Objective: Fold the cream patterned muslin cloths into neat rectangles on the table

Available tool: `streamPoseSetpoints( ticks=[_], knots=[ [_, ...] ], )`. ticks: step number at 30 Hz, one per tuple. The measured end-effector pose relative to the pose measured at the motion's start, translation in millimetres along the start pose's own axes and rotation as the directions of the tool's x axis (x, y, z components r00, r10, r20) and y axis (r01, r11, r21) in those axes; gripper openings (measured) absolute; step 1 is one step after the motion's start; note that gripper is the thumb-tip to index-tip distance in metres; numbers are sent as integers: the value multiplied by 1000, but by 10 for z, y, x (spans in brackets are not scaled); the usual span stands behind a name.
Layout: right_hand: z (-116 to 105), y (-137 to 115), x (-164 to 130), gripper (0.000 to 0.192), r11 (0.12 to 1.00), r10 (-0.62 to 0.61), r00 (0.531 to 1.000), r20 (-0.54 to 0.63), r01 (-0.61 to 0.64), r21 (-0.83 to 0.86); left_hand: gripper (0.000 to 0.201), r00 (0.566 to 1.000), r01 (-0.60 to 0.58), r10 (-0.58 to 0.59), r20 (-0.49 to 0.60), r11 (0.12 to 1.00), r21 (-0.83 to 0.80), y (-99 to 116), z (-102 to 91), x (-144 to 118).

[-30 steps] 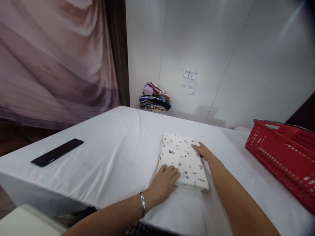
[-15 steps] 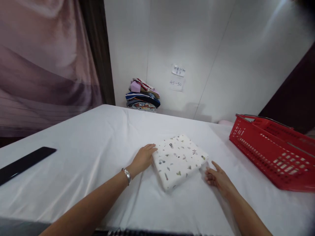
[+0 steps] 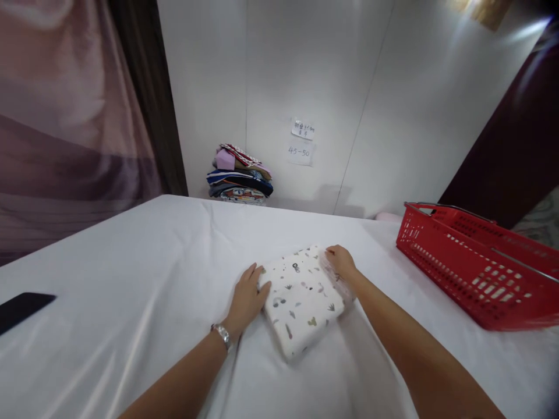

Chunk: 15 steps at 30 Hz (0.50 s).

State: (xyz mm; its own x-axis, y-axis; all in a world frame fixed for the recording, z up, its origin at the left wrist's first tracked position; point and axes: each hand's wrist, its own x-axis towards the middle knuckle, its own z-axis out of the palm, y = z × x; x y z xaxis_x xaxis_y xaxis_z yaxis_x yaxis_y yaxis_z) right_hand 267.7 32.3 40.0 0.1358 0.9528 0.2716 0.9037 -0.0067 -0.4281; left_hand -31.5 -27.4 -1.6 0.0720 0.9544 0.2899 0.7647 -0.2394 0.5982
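A folded white cloth (image 3: pixel 301 302) printed with small plant and animal motifs lies on the white-covered table in front of me. My left hand (image 3: pixel 247 297), wearing a silver bracelet at the wrist, rests against the cloth's left edge with thumb and fingers spread. At the far right edge, my right hand (image 3: pixel 343 265) has its fingers curled over the fabric and pinches it. The cloth's right side looks smeared by motion there, and my right hand's fingertips are partly hidden.
A red plastic basket (image 3: pixel 471 267) with metal handles stands on the right of the table (image 3: pixel 174 262). A dark flat object (image 3: pixel 26 308) lies at the left. Stacked folded fabrics (image 3: pixel 240 174) sit against the back wall, beside two paper notes (image 3: pixel 301 142).
My right hand has moved from beside the cloth's near right corner up to its far right edge and closed on it. My left hand stays at the left edge, thumb spread wider. The view has shifted.
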Motion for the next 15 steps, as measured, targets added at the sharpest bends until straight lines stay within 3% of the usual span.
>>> streamPoseSetpoints(
  ticks=[5,15],
  knots=[
    [169,-71,277,13,994,59,997,55,-53,-99,46,1000,-28,28,8,1000,-9,-56,16,-4],
    [266,-41,392,15,981,164,986,10,-162,-104,54,999,-37,38,23,999,-21,-113,49,48]
  ],
)
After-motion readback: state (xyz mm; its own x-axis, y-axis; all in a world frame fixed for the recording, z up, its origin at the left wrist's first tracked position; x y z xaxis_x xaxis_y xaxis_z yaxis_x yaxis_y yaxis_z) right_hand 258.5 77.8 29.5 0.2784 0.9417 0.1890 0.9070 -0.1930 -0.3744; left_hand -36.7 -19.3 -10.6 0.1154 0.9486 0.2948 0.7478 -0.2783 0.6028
